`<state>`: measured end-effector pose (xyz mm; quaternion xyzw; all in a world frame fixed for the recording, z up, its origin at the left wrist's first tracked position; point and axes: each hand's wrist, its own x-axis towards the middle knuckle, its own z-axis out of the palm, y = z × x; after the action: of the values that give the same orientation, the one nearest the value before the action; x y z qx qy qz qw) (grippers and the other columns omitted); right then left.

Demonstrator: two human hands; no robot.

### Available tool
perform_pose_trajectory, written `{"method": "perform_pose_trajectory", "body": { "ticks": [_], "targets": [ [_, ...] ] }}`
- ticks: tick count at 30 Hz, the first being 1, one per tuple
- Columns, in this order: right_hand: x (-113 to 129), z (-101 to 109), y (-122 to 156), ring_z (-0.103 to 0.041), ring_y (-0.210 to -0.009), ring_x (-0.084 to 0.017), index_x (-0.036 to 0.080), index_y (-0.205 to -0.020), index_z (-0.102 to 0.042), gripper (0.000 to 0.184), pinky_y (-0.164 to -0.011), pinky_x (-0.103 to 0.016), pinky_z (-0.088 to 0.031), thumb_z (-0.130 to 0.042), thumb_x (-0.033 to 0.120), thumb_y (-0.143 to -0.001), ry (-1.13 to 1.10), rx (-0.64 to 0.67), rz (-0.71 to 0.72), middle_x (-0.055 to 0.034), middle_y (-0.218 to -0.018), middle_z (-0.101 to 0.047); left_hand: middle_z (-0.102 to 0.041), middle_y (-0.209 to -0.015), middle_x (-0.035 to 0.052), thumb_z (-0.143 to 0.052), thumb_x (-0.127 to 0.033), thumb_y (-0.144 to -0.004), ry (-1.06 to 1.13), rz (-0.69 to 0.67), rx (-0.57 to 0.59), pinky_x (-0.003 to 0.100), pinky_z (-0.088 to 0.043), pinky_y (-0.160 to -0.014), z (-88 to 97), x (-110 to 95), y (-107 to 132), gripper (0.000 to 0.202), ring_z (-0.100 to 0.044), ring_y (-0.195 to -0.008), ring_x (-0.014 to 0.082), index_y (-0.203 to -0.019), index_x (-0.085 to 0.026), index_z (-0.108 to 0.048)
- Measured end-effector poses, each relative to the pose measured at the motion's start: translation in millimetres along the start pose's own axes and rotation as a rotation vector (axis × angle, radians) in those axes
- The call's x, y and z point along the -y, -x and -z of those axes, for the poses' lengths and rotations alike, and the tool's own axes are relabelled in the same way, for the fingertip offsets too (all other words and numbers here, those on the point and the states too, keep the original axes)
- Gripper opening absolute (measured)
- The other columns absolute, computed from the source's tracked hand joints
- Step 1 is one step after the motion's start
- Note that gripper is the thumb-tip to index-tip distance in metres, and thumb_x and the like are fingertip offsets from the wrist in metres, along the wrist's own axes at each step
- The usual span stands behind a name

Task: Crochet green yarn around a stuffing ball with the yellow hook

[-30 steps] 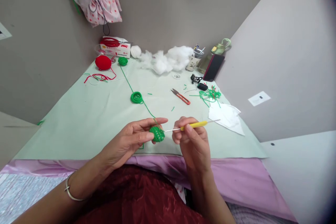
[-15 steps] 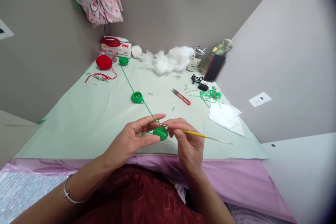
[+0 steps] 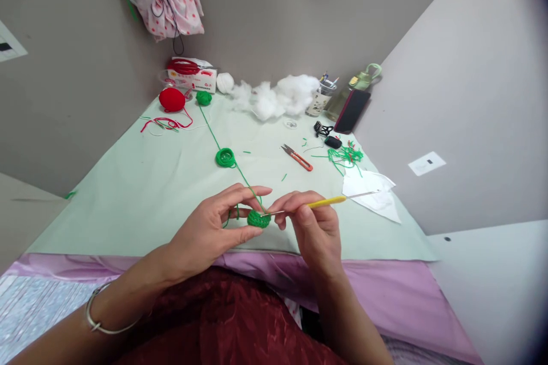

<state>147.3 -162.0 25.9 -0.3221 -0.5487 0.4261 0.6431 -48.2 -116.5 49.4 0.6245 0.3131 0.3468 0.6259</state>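
Between the thumb and fingers of my left hand (image 3: 214,222) is a small round green crochet piece (image 3: 258,219). My right hand (image 3: 314,222) grips a crochet hook (image 3: 327,202) by its yellow handle, and the thin metal tip touches the top of the piece. Green yarn (image 3: 246,181) runs over my left fingers, past a coiled green crocheted ring (image 3: 225,157), up to a green yarn ball (image 3: 204,98) at the back. A loose green strand hangs behind the left thumb.
Orange thread snips (image 3: 297,158) lie mid-table. White stuffing (image 3: 274,97), a red ball (image 3: 172,100), a pen cup (image 3: 320,98), a bottle (image 3: 362,82) and a phone (image 3: 351,112) line the back. Green yarn scraps (image 3: 345,155) and white cloth (image 3: 370,191) are at right.
My right hand has shifted slightly right and turned the hook, so its back end points higher. The hook tip has moved down onto the piece, which has tilted in my left hand.
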Motion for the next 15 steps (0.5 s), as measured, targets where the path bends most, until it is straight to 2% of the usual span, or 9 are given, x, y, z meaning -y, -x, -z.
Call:
{"method": "perform_pose_trajectory", "body": {
  "ticks": [9,15],
  "targets": [
    [12,3,-2,-0.066,-0.078,-0.016,0.023,-0.103,-0.075,0.022,-0.07,-0.032,-0.054,-0.053,0.023,-0.103,0.245,0.089,0.037,-0.0055,-0.096,-0.075,-0.064,-0.099,0.0008,-0.074,-0.02,-0.086,-0.224,-0.126,-0.014,0.028,-0.054,-0.091,4.2,6,-1,0.044,-0.063,-0.092,0.0137,-0.13,-0.025,-0.071],
    [23,8,-5,-0.069,-0.089,-0.017,0.025,-0.1,-0.074,0.022,-0.08,-0.033,-0.054,-0.052,0.023,-0.104,0.371,0.202,-0.03,-0.003,-0.091,-0.072,-0.067,-0.099,0.002,-0.068,-0.012,-0.087,-0.38,-0.261,0.032,0.029,-0.056,-0.093,7.0,12,-3,0.045,-0.066,-0.092,0.0139,-0.133,-0.018,-0.067]
  ]
}}
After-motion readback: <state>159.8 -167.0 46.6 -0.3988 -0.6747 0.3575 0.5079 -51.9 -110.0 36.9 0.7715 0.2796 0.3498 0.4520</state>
